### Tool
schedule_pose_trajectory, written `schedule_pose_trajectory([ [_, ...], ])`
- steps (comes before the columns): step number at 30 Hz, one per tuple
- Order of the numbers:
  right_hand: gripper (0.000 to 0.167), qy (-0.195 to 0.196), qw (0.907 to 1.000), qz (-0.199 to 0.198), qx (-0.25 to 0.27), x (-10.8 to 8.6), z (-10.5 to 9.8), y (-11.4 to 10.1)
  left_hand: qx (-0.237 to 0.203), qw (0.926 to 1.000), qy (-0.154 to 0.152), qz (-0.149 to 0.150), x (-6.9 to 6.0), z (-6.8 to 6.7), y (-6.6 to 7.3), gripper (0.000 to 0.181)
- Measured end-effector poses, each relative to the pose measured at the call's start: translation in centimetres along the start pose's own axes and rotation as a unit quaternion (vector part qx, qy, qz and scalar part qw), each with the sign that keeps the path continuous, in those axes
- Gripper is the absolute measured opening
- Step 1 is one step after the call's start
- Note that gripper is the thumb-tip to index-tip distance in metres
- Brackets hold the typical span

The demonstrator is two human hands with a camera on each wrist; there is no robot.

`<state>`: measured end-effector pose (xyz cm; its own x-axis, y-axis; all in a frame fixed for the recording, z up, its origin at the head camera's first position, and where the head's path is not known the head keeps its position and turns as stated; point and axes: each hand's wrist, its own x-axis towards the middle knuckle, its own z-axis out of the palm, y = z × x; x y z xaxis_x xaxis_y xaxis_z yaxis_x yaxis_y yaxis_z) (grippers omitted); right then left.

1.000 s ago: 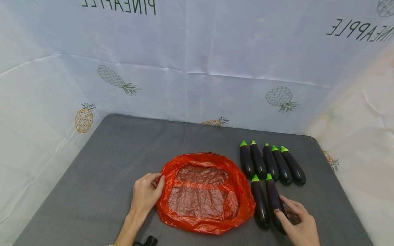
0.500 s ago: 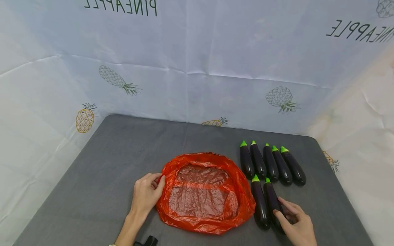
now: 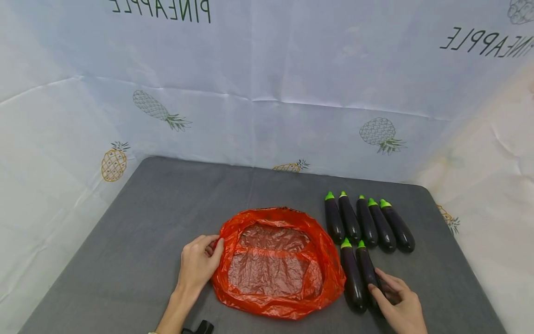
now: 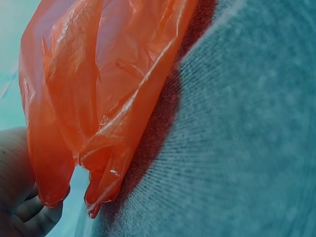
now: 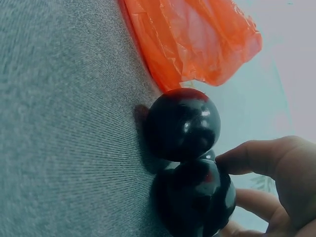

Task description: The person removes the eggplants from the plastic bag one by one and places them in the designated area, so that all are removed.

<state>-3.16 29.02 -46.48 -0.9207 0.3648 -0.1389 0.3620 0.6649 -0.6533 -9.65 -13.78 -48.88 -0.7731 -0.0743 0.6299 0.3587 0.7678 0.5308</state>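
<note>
A red plastic bag (image 3: 277, 215) lies with its mouth spread upward and its rim rolled outward. At the bag's left side my left hand (image 3: 198, 262) pinches the rim between thumb and fingers; the left wrist view shows the bag wall hanging close to the fingers (image 4: 44, 217). My right hand (image 3: 398, 301) grips the lower part of a dark purple eggplant (image 3: 365, 266) with a green stem cap. That eggplant touches or nearly touches another eggplant (image 3: 353, 283), which lies between it and the bag. In the right wrist view the rounded end of the held eggplant (image 5: 192, 197) shows.
Several more eggplants (image 3: 366, 222) lie in a row behind these two, stems pointing away. A black object (image 3: 203, 327) is partly visible at the front edge of the head view. Pineapple-printed cloth (image 3: 267, 134) hangs behind the grey table (image 3: 125, 260).
My right hand has shifted slightly left, and the eggplant in it has moved closer to the neighbouring one, its stem a little nearer to me. My left hand and the bag look unchanged.
</note>
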Motion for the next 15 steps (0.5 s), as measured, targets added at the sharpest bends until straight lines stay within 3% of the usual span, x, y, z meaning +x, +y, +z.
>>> schedule_pose_trajectory([
  [7,0.050,0.005,1.0000,0.003,0.000,-0.2,0.1,-0.3,0.003,1.0000,0.008,0.002,0.0,-0.1,0.2,0.006],
  [15,0.047,0.086,0.9955,-0.038,-0.015,-1.1,0.4,-2.1,0.012,0.9996,-0.006,-0.025,-0.1,-0.3,0.5,0.014],
])
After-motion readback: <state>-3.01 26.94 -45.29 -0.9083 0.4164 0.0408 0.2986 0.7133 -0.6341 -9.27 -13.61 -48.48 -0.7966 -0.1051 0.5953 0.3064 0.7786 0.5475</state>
